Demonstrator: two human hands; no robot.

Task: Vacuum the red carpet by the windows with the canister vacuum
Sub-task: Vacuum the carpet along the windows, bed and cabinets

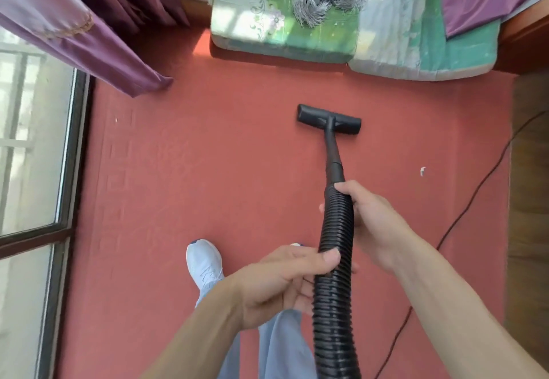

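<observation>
Head view: right hand [365,221] grips the ribbed hose [334,289] at its cuff; left hand [282,280] clasps it lower, nearer the body. Floor nozzle [329,118] sits flat on the red carpet [193,185] ahead of both hands. Hose judged light and flexible; the rigid wand [332,152] offers firmer control.

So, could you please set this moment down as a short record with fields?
left hand: grips the ribbed hose, nearer the body
right hand: grips the hose's far end, by the tube
floor head: on the red carpet, short of the green cushions
litter: a small white scrap on the carpet, right of the tube
cord: thin, dark, along the carpet's right side
window: at the carpet's left edge
</observation>
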